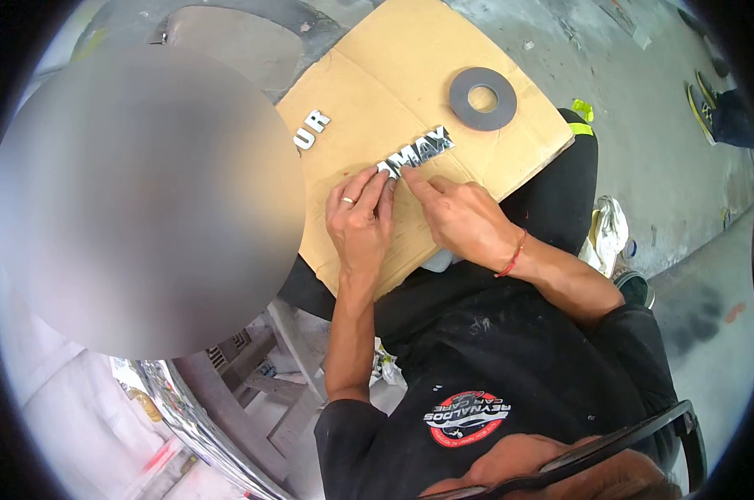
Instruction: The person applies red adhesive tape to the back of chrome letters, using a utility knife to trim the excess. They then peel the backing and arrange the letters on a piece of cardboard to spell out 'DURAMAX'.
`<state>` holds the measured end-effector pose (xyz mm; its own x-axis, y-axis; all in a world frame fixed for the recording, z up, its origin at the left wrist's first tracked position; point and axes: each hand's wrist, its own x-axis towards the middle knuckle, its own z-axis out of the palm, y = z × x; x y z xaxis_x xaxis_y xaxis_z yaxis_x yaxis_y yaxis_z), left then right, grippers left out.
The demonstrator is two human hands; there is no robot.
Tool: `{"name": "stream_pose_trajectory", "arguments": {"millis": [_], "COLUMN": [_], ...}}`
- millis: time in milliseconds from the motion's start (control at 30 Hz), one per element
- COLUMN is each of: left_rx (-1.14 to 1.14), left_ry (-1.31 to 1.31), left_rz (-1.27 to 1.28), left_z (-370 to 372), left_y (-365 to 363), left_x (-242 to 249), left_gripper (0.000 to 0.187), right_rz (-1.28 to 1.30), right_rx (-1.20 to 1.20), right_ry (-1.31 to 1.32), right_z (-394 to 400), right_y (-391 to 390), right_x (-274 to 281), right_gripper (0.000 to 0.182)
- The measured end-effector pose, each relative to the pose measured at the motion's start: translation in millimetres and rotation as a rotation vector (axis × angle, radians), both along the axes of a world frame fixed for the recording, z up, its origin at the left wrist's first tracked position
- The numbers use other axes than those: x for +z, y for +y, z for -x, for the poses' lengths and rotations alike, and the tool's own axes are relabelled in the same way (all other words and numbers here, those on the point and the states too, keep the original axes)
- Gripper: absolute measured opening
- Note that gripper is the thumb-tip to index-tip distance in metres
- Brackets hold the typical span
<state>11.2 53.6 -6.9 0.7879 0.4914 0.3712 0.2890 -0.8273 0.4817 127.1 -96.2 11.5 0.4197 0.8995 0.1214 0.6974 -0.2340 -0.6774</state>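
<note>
A chrome letter emblem [425, 150], whose visible letters read "MAX", lies on a sheet of brown cardboard [369, 92]. At its left end, my left hand [360, 212] pinches the emblem between fingertips and thumb; a ring is on one finger. My right hand [469, 217] has its index fingertip on the emblem's lower edge, close to the left fingertips. Its other fingers are curled, with their tips and the thumb hidden. Two loose letters, "UR" [313, 129], rest on the cardboard to the left. Dark backing shows around the emblem's letters.
A roll of dark tape [483, 98] lies on the cardboard, which rests across my legs. A blurred disc covers the left side. Chrome trim [185, 408] is at lower left. Another person's shoes [702, 108] stand on the floor at right, and a can [635, 287] is beside me.
</note>
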Motion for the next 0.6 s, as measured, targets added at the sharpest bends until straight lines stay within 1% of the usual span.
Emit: {"name": "stream_pose_trajectory", "arguments": {"millis": [133, 200, 333, 500, 600], "left_rx": [-0.013, -0.016, -0.039, -0.021, 0.005], "left_ry": [0.038, 0.037, 0.022, 0.095, 0.098], "left_rz": [-0.009, -0.067, -0.032, -0.136, -0.126], "left_z": [-0.5, -2.1, -2.0, -4.1, -6.3], "left_y": [-0.2, -0.7, 4.4, 0.9, -1.5], "left_x": [0.3, 2.8, -4.8, 6.9, 6.2], "left_gripper": [0.022, 0.023, 0.022, 0.019, 0.018], "right_rz": [0.021, 0.038, 0.052, 0.073, 0.109], "right_rx": [0.024, 0.04, 0.062, 0.062, 0.071], "right_ry": [0.01, -0.006, -0.012, -0.03, -0.015], "right_z": [-2.3, -2.1, -4.9, -1.2, -1.5], "right_y": [4.0, 7.4, 9.9, 13.6, 7.1], "right_x": [1.0, -0.3, -0.5, 2.6, 8.7], "right_gripper": [0.057, 0.057, 0.057, 0.049, 0.045]}}
